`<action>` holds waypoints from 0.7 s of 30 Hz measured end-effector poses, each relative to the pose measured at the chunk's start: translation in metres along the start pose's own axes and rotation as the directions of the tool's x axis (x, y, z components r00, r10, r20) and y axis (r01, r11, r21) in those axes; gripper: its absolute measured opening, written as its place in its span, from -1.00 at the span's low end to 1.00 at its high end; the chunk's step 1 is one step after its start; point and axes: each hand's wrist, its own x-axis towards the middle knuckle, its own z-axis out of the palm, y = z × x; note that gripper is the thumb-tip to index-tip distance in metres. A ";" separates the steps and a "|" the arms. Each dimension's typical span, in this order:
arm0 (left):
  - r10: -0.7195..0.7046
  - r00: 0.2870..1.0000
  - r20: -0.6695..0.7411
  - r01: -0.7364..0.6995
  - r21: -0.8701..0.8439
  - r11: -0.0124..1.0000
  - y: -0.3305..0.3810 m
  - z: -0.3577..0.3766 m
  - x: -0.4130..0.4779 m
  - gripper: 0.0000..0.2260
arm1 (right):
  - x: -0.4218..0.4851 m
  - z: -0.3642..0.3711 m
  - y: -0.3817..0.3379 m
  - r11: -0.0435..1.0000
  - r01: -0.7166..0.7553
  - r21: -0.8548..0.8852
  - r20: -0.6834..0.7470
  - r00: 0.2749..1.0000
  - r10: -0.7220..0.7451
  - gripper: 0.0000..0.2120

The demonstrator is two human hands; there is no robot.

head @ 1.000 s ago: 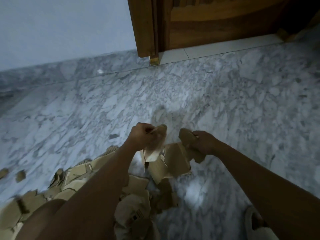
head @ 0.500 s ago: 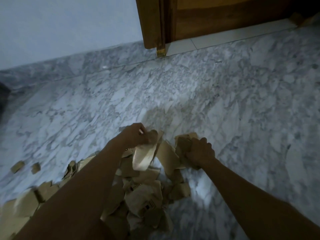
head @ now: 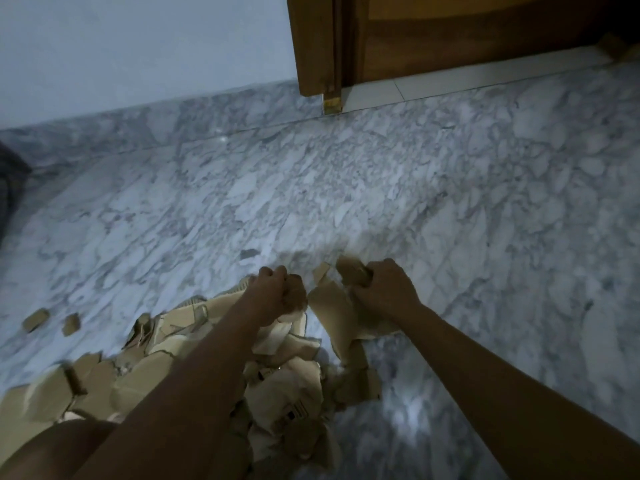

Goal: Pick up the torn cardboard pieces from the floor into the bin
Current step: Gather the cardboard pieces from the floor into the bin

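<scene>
Head view shows the left hand (head: 277, 294) curled into a fist around a pale cardboard scrap (head: 277, 332) that hangs beneath it. Just beside it, the right hand (head: 384, 289) is clenched over the top of a brown cardboard piece (head: 329, 303). Below both forearms, a heap of torn cardboard pieces (head: 166, 372) lies on the marble floor (head: 381, 188). Two small scraps (head: 52, 320) sit apart to the left. Farther off stands a wooden door (head: 450, 32).

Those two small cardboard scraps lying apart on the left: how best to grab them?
Judging by the view, pinch each small scrap from above across its short sides. They lie flat on the bare floor, apart from the pile, with room all round.
</scene>
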 end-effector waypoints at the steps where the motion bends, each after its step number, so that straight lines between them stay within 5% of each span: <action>1: -0.001 1.000 -0.013 0.001 -0.007 1.000 -0.001 0.001 0.001 -0.54 | 0.002 0.001 -0.005 0.999 0.027 0.017 0.082 0.996 -0.029 -0.64; 3: 0.009 0.999 -0.047 -0.009 -0.007 1.000 -0.003 0.000 0.003 -0.53 | 0.004 0.009 -0.013 0.995 0.084 -0.045 0.206 0.976 -0.073 -0.70; 7: 0.046 0.994 -0.095 -0.048 -0.018 0.999 -0.008 -0.005 0.004 -0.64 | -0.003 0.045 -0.009 0.911 0.218 -0.350 0.214 0.965 -0.149 -0.56; 11: 0.072 0.978 -0.196 -0.105 -0.161 0.981 -0.010 -0.019 0.000 -0.64 | -0.015 0.059 -0.015 0.949 0.217 -0.227 0.141 0.972 -0.189 -0.41; 15: -0.059 0.919 -0.390 -0.133 -0.448 0.884 0.000 -0.033 -0.006 -0.58 | -0.023 0.020 -0.029 0.919 0.380 -0.106 0.124 0.922 -0.367 -0.64; 19: -0.141 0.863 -0.485 -0.115 -0.462 0.880 0.019 -0.020 -0.007 -0.75 | 0.002 -0.032 -0.004 0.960 0.201 -0.193 -0.029 0.977 -0.211 -0.35; 21: -0.236 0.855 -0.462 -0.065 -0.548 0.834 0.022 -0.005 -0.007 -0.84 | 0.014 -0.043 0.023 0.920 0.068 -0.386 -0.127 0.984 -0.126 -0.28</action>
